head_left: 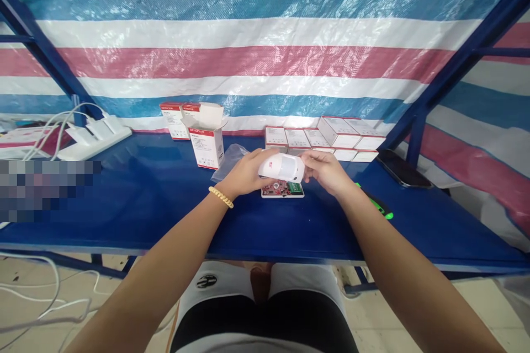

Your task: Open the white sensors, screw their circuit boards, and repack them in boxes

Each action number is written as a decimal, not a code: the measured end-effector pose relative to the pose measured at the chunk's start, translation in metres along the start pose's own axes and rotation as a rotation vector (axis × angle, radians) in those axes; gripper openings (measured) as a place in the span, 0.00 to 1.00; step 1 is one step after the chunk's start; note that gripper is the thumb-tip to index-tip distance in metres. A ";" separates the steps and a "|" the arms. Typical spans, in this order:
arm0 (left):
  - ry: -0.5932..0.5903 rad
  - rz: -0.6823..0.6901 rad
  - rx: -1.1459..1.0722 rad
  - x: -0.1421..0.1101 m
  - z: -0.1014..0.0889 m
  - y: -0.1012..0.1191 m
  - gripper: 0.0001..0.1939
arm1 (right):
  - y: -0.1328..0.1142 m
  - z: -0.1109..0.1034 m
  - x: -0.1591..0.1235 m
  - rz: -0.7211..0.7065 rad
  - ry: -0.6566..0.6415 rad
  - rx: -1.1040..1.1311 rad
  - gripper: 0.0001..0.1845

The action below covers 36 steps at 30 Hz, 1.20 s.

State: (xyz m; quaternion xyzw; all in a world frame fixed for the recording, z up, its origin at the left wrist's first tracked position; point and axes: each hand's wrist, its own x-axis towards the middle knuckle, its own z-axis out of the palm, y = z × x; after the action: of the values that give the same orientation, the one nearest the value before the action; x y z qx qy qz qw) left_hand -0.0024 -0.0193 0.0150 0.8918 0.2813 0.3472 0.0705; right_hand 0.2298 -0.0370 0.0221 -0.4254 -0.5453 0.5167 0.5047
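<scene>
1. On my feed, the shell (284, 166), white with a pale window, is held between the two hands, its left end in one grip and its right end in the other.
2. I see the left hand (245, 172) closed around the shell's left end, fingers over the far side and thumb along the near side.
3. The right hand (329, 172) has its grip drawn in at the shell's right end, thumb and bent fingertips closed on that edge; its other fingers are partly hidden from me.
4. Just nearer me than the shell, the board (271, 190) lies in a white tray on the surface (141, 198). The shell overlaps its far edge in my view; I cannot tell whether they touch.
5. Left of the shell I have a clear bag (227, 164), then an upright box (207, 149) with its top open.
6. Beyond the shell and to its right sit the cartons (339, 135); farther right lies a phone (403, 168).
</scene>
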 end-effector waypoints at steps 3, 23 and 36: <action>0.004 -0.052 0.059 0.001 0.000 0.001 0.32 | -0.001 0.001 -0.002 0.023 -0.040 -0.009 0.22; 0.292 -0.064 0.042 0.006 0.014 0.021 0.29 | 0.004 0.025 -0.004 -0.122 -0.005 0.030 0.23; -0.037 0.087 -0.133 0.007 0.011 0.017 0.07 | 0.008 0.032 -0.008 -0.293 0.032 -0.127 0.32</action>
State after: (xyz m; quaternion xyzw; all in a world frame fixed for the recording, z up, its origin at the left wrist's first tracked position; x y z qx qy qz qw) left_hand 0.0164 -0.0288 0.0163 0.9029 0.2171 0.3513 0.1193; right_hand 0.1987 -0.0485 0.0147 -0.3805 -0.6248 0.3953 0.5555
